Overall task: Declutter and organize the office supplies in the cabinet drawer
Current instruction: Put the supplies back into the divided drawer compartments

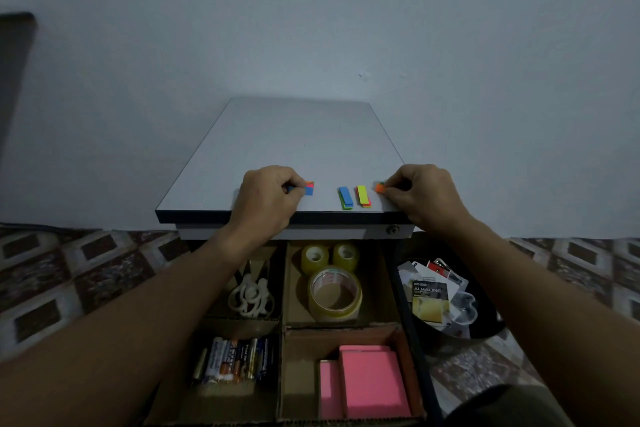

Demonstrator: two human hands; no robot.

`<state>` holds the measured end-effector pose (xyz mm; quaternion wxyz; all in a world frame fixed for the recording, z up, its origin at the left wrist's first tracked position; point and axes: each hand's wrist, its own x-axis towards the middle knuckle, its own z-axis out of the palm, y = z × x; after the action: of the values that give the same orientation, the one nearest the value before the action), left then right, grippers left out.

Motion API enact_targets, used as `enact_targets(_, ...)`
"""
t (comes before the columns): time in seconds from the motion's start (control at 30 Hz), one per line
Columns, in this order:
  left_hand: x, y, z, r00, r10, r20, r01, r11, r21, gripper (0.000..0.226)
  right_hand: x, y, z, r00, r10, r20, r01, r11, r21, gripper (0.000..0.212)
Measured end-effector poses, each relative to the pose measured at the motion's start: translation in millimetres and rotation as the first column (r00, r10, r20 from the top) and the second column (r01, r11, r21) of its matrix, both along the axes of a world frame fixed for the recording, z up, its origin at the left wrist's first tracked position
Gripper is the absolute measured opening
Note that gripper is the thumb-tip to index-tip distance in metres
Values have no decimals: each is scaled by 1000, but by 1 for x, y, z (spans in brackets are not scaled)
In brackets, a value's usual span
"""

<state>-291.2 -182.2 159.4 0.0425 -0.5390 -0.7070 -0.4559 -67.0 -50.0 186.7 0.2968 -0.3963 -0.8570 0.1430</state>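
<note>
On the white cabinet top point(304, 142), my left hand point(268, 198) pinches a small stack of blue, pink and orange sticky flags point(309, 188). My right hand point(424, 194) pinches an orange flag stack point(380, 187) near the right edge. Between the hands lie a blue-over-green flag stack point(345, 198) and a yellow-over-orange flag stack point(363, 195). Below, the open drawer point(414, 350) has cardboard compartments holding white scissors point(251, 296), tape rolls point(334, 291), batteries point(235, 360) and pink sticky notes point(372, 380).
A black bin point(485, 329) to the right of the drawer holds battery packaging and plastic scraps. The cabinet stands against a pale wall on a patterned tile floor point(86, 274). A dark object point(14, 55) leans at the far left.
</note>
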Motion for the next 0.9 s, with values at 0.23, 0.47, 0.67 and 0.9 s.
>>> enact_targets(0.23,-4,-9,-2,978,-103,-183,102,995,-12,14,2,-5,-7,999,39,-19,-37,994,100,18)
enact_targets(0.47,1,-8,8,990,-89,-110,79,993,-90,16,-7,0,-2,998,-32,-51,33,999,15,12)
enact_targets(0.67,1,-1,16,989,-75,-126,48,977,-210,23,-11,3,0,999,-44,15,44,999,2,19)
enact_targets(0.9,4,5,31,943,-110,-315,-15,929,-369,25,-14,6,6,972,-64,227,61,998,21,25)
